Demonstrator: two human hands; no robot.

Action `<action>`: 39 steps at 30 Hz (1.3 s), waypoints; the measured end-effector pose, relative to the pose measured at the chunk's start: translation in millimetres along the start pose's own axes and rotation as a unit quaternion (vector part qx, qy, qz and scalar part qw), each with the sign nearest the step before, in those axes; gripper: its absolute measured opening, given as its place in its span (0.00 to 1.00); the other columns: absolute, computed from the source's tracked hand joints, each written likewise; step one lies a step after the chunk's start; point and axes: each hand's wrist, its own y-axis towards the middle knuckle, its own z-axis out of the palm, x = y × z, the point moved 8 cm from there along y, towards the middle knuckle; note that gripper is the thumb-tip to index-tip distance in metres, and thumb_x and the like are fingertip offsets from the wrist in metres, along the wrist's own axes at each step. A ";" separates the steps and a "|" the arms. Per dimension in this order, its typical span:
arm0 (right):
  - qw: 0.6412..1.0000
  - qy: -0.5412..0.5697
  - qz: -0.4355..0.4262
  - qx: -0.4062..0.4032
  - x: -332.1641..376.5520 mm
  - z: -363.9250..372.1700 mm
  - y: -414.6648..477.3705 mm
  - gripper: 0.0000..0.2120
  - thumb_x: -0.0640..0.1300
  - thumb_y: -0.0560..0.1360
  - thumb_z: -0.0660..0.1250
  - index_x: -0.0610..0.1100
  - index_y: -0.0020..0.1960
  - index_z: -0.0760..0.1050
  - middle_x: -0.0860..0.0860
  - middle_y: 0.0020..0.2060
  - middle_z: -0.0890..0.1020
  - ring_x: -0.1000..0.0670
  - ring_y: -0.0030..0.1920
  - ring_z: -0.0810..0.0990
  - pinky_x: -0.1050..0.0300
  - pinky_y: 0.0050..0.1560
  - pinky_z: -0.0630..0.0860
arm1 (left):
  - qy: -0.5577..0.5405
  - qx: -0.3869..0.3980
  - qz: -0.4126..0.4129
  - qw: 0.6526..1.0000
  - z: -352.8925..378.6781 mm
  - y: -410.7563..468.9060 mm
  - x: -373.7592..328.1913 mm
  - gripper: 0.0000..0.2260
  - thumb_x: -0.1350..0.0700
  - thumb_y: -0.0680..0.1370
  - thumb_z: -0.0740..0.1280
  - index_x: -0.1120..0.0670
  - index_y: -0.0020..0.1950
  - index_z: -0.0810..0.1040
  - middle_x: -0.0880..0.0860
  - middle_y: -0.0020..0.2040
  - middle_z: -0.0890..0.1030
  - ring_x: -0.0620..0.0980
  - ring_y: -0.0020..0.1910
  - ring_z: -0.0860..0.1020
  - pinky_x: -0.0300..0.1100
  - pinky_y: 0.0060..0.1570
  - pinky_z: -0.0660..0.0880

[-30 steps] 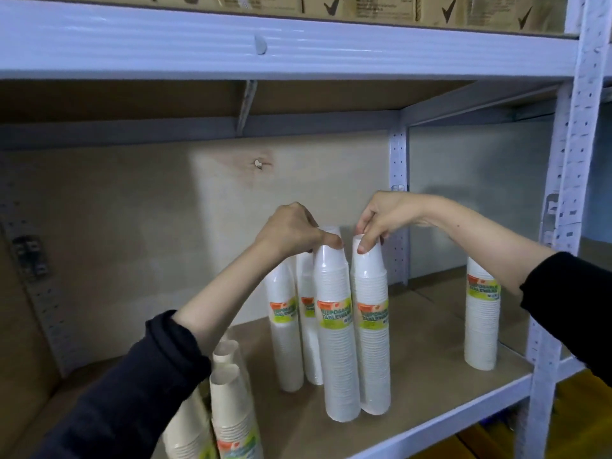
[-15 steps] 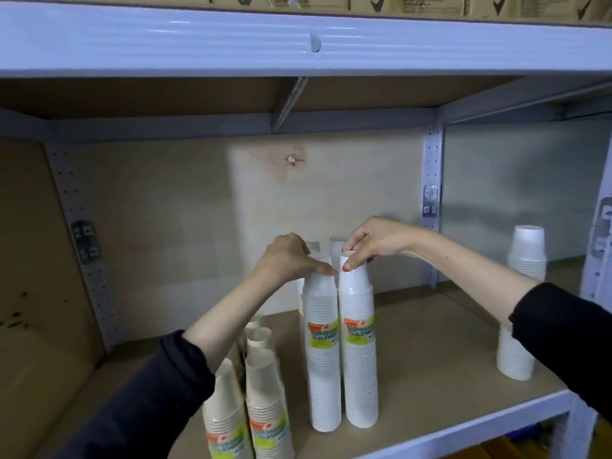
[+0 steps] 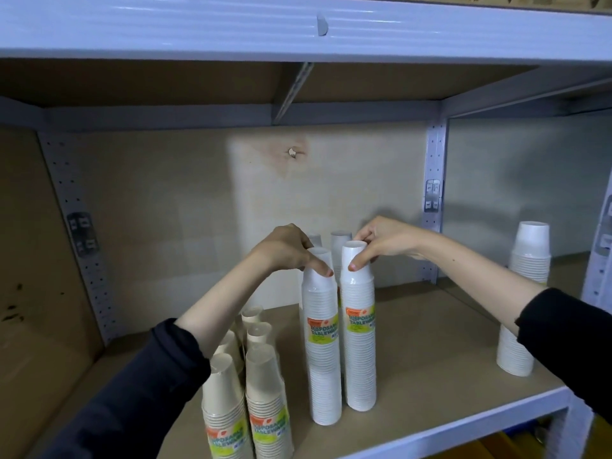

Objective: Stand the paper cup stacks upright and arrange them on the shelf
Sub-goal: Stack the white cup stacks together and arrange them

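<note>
as the left hand [image 3: 285, 249] pinches the left stack [image 3: 324, 366] by its top, the right hand [image 3: 385, 242] pinches the right stack [image 3: 361, 362].

A pale back board [image 3: 159, 207] carries a knot hole [image 3: 292, 152] at twelve o'clock, a stained brown side panel [image 3: 29, 233] stands at nine, and cardboard boxes [image 3: 546, 1] sit at one.

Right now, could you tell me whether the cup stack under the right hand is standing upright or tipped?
Upright. The cup stack stands straight on the shelf, base flat, while the right hand pinches its top cup.
</note>
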 end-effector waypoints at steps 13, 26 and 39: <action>1.000 0.012 0.008 -0.020 -6.6 -2.1 16.0 0.17 0.35 0.65 0.74 0.31 0.52 0.79 0.36 0.49 0.82 0.50 0.43 0.78 0.65 0.39 0.74 | -0.001 -0.048 -0.010 0.999 0.4 13.4 6.9 0.21 0.50 0.63 0.78 0.62 0.49 0.83 0.53 0.41 0.79 0.50 0.40 0.75 0.39 0.36 0.70; 0.999 0.031 0.008 0.004 -12.1 3.0 21.5 0.18 0.38 0.68 0.73 0.34 0.56 0.78 0.38 0.56 0.81 0.53 0.46 0.78 0.69 0.39 0.74 | 0.000 -0.001 0.001 1.000 6.0 18.4 10.2 0.21 0.50 0.66 0.77 0.57 0.54 0.80 0.51 0.47 0.78 0.50 0.47 0.75 0.39 0.45 0.70; 0.999 0.017 0.010 -0.029 -9.2 -9.8 15.5 0.21 0.39 0.68 0.73 0.35 0.59 0.76 0.39 0.58 0.79 0.50 0.52 0.77 0.57 0.54 0.76 | 0.020 -0.006 0.010 1.000 -0.6 18.4 7.5 0.27 0.51 0.66 0.77 0.58 0.62 0.76 0.54 0.60 0.77 0.48 0.50 0.72 0.38 0.50 0.70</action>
